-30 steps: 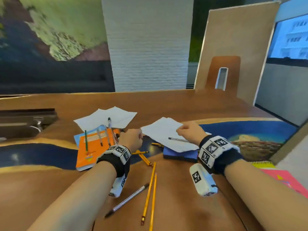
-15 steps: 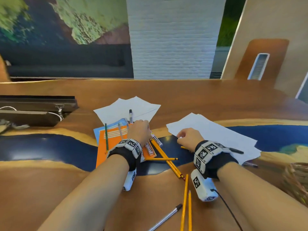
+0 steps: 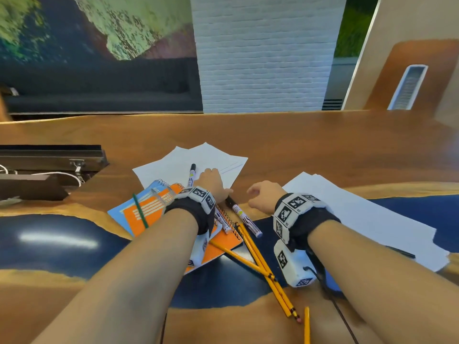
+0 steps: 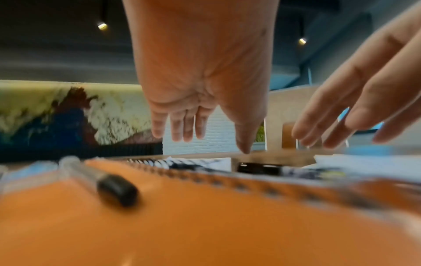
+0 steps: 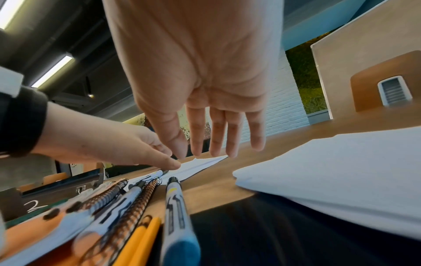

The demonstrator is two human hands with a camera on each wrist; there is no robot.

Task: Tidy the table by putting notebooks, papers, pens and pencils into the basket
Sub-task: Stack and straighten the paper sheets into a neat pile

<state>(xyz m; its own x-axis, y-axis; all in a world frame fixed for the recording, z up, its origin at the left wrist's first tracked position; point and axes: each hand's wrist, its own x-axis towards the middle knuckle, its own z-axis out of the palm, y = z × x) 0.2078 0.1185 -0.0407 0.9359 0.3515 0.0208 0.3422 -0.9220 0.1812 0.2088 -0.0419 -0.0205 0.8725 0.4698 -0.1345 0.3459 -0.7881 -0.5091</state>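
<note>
An orange spiral notebook (image 3: 154, 212) lies on a blue one, with a green pencil (image 3: 140, 212) and a clear pen (image 4: 102, 181) on top. Loose white sheets (image 3: 178, 162) lie just beyond, with a marker (image 3: 192, 172) on them. My left hand (image 3: 216, 180) hovers over these sheets' near edge, fingers straight and holding nothing. My right hand (image 3: 258, 194) hangs beside it, also empty, above another marker (image 3: 243, 217). Yellow pencils (image 3: 260, 264) lie crossed below. A second paper stack (image 3: 360, 214) is on the right. No basket is in view.
A black case (image 3: 49, 165) with a white cable sits at the table's left edge. The wooden table (image 3: 298, 145) runs on toward a white brick pillar (image 3: 263, 58). A dark cable trails from my right wrist.
My right hand left the right paper stack and moved left beside my left hand. The left hand slid from the notebook toward the far sheets. Both hands uncurled.
</note>
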